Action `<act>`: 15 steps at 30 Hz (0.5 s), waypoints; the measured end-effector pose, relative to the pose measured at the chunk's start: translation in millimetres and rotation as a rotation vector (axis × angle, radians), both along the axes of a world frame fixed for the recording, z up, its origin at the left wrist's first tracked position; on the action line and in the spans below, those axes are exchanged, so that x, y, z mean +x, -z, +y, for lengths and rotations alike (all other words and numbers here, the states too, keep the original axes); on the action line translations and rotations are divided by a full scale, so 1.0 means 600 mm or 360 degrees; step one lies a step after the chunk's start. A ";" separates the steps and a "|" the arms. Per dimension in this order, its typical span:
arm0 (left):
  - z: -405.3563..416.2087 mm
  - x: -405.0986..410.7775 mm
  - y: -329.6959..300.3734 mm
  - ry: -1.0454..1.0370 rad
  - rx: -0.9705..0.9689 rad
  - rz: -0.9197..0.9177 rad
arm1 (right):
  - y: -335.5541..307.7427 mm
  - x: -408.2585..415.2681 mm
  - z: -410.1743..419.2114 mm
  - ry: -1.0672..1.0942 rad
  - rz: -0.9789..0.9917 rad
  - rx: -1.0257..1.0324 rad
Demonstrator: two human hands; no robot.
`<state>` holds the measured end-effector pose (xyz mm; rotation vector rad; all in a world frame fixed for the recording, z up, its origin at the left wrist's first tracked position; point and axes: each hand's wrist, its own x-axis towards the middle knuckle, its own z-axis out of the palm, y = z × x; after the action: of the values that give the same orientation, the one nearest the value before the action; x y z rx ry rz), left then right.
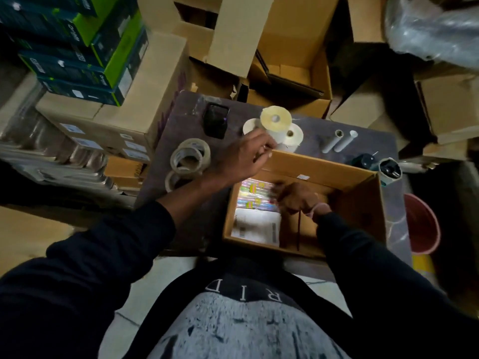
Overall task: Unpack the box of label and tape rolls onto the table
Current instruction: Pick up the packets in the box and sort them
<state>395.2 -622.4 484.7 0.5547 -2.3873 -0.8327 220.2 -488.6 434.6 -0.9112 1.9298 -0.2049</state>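
An open cardboard box (318,163) stands on the dark table (313,136) in front of me. Beyond its far left corner stand three white label rolls (275,118). My left hand (243,158) reaches over that corner, fingers curled against the lower side of the tallest roll. My right hand (298,198) is down inside the box, its blurred fingertips at a shiny holographic packet (255,195); its grip is unclear. A white labelled packet (256,226) lies below it in the box. Clear tape rolls (190,155) are stacked on the table to the left.
A black device (216,120) lies behind the tape rolls. Two grey tubes (339,141) and a dark dispenser (388,169) sit at the table's right. A red bucket (422,224) stands beside the table. Cardboard cartons (293,73) and stacked green boxes (85,60) crowd the back and left.
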 end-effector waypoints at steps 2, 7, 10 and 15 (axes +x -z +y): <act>0.018 -0.013 0.004 0.0141 -0.0042 -0.0057 | 0.035 0.002 0.018 -0.0079 0.0160 -0.0049; 0.037 -0.016 0.023 0.0260 -0.0083 -0.0245 | 0.097 0.015 0.027 -0.0303 0.0222 -0.0163; 0.040 -0.015 0.030 0.0175 -0.0101 -0.0267 | 0.092 0.016 0.020 -0.0542 0.0338 -0.0088; 0.046 -0.020 0.032 0.0070 -0.0130 -0.0242 | 0.074 0.010 0.015 -0.0639 0.0289 0.0086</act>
<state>383.5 -595.1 465.2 0.5520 -2.5676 -0.7308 226.3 -479.4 390.1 -1.2926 1.8580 0.1710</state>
